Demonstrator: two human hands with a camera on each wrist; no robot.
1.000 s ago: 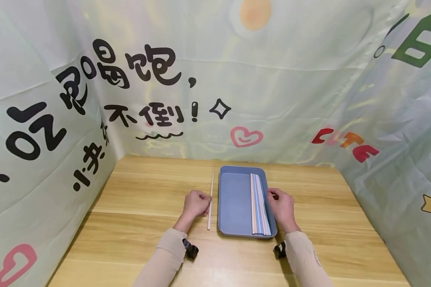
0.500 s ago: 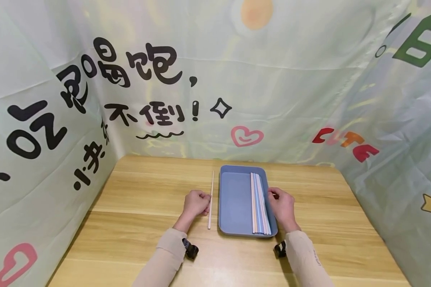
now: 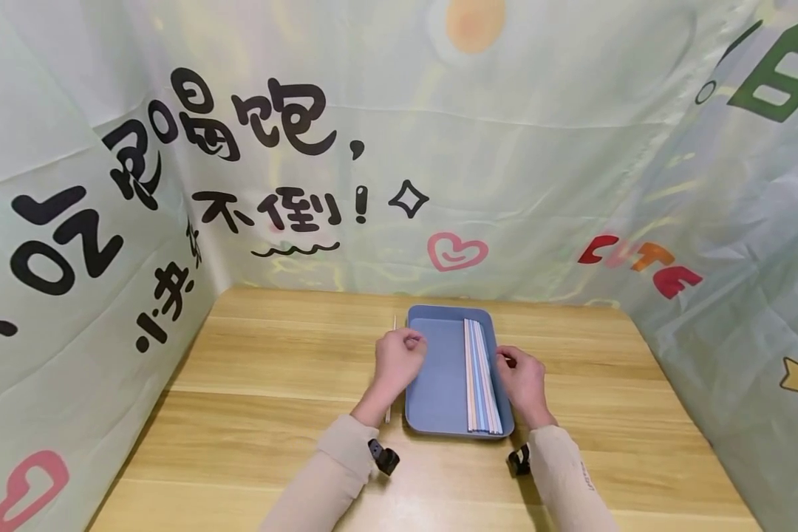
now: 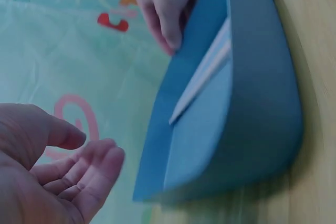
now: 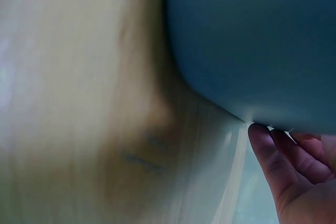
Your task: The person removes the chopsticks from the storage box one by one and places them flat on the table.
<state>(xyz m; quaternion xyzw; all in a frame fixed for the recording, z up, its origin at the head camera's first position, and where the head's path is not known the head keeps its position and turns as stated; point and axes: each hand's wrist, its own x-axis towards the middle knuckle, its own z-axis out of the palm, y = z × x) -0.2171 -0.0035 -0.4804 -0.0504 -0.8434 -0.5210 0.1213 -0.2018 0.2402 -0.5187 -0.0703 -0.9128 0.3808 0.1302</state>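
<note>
My left hand (image 3: pixel 399 360) is raised over the left rim of a blue-grey rectangular tray (image 3: pixel 432 384). In the left wrist view, that hand's thumb stands apart from loosely bent fingers (image 4: pixel 107 169), with nothing between them. A single pale chopstick (image 3: pixel 389 415) lies on the table left of the tray, its middle hidden behind the left hand. Along the tray's right side rests a row of several pastel chopsticks (image 3: pixel 482 380). My right hand (image 3: pixel 523 380) grips the tray's right rim; the right wrist view shows its fingertips (image 5: pixel 260 132) against the outer wall.
The tray stands on a wooden table (image 3: pixel 273 355). Printed fabric walls (image 3: pixel 539 185) enclose the table at the back and both sides. A small black camera (image 3: pixel 383 458) is strapped to the left wrist, another (image 3: pixel 519 462) to the right.
My left hand has let go of the single chopstick and moved right and up, over the tray's left edge. The chopstick stays on the table. The right hand keeps its place.
</note>
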